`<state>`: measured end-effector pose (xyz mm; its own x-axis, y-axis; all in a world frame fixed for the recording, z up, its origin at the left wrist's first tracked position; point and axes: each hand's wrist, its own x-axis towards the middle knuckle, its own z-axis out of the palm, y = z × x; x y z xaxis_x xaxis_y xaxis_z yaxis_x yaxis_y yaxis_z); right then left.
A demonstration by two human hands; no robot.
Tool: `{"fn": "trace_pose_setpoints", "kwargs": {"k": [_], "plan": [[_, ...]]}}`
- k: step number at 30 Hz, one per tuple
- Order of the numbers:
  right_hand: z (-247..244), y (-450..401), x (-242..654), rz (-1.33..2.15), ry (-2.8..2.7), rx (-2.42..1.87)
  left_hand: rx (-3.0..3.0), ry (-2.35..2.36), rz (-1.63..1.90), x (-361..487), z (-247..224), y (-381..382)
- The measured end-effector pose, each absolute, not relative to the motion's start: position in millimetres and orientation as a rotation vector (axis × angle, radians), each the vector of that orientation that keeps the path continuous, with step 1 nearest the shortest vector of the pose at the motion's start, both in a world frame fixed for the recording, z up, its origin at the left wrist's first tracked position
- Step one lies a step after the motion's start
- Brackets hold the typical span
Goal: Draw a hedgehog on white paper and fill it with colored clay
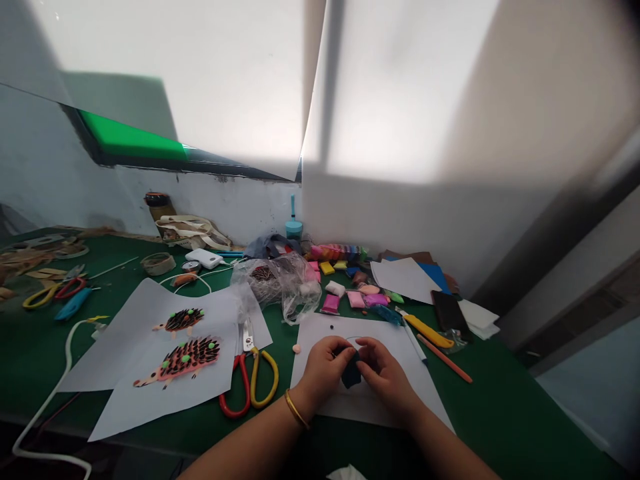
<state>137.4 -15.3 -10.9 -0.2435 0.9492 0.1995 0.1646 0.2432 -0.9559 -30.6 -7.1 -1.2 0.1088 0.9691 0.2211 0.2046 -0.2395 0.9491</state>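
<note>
Evidently, the grip is closed: left hand (323, 369) and right hand (384, 375) pinch the dark piece (351, 375) between them, above paper (313, 328). Probably light and soft, it suits gentle edge holds. Scissors (249, 341) lie left of the grip.

Dark-lidded jar (163, 208) beside cream straps (193, 223) near the wall (235, 207), tape roll (158, 267) and white cabled device (204, 258) in front.

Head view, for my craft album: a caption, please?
Left hand and right hand hold a dark blue piece over white paper, beside red-and-yellow-handled scissors and a pink hedgehog.
</note>
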Motion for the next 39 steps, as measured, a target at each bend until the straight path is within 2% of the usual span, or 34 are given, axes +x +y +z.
{"fn": "trace_pose_setpoints", "kwargs": {"k": [7, 15, 24, 31, 39], "plan": [[-11.8, -15.6, 137.1, 1.148, -1.621, -1.058, 1.531, 1.088, 1.271, -30.4, 1.0, -9.7], [-7.3, -16.2, 139.3, 0.986, -1.632, -1.124, 1.619, 1.200, 1.165, -29.9, 0.6, -7.9], [-7.0, -13.1, 141.2, 0.940, -1.597, -1.186, 1.612, 1.153, 1.206, -30.9, 0.0, -10.0], [-13.3, -8.3, 144.9, 1.138, -1.526, -1.099, 1.568, 1.150, 1.202, -30.6, -2.6, -7.0], [-10.8, -10.2, 140.9, 1.166, -1.435, -1.094, 1.622, 1.206, 1.210, -33.3, -0.2, -7.4]]}}
